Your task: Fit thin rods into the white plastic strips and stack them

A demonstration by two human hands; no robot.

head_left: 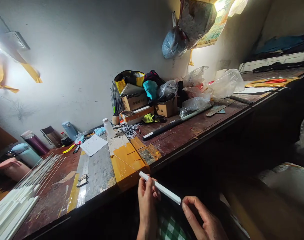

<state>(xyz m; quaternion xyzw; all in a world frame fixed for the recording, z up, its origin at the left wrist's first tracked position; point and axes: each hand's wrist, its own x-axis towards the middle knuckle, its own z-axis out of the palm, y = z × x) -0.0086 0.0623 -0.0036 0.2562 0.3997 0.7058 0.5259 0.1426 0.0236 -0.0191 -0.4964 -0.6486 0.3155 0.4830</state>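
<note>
A short white stick (159, 187) is held level in front of the workbench edge. My left hand (146, 196) pinches it near its far end with thumb and fingers. My right hand (200, 216) touches its near end with the fingertips. A thin white rod (122, 161) runs from the stick's far end up over the yellow patch (125, 160) of the bench. Both hands are below the bench's front edge, above a green checked cloth (170, 230).
A pile of white sticks and thin rods (19, 191) lies at the bench's left. A metal ruler (82, 181), a paper sheet (93, 144), a white bottle (108, 127), a long dark tube (175, 123), boxes (137, 103) and plastic bags (225, 83) crowd the bench (196, 128). Flasks (34, 142) stand against the wall.
</note>
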